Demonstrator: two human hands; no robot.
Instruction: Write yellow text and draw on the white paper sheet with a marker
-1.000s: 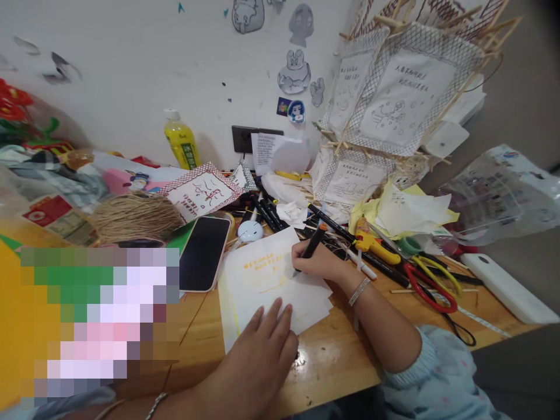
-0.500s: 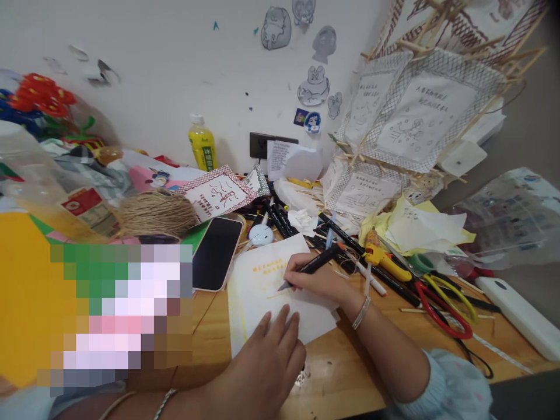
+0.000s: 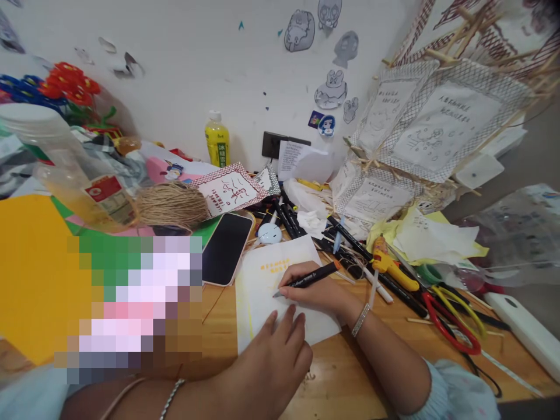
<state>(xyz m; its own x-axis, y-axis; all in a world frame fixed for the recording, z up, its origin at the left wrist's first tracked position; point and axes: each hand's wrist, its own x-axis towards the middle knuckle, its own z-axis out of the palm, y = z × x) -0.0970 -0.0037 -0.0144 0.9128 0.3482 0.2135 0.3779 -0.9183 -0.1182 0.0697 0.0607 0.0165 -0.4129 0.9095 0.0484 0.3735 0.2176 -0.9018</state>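
My right hand grips a black marker with an orange end, its tip on a white sheet of paper. Orange writing stands near the top of the sheet, with faint yellow marks along its left side and near the tip. My left hand rests on the lower part of the sheet, fingers stretched out and holding nothing. Left of the paper lies a phone with a dark screen. Behind the sheet is a small pale-blue round case.
Several markers, sticks, a yellow glue gun and red-handled scissors clutter the right. A paper-and-stick lantern frame stands behind. Twine, a plastic jar, orange paper and a blurred-out patch are at left. A yellow drink bottle stands by the wall.
The whole view has shifted, so things appear further right. The marker tip has moved slightly left across the paper, and the marker lies at a flatter angle. My left hand stays on the sheet.
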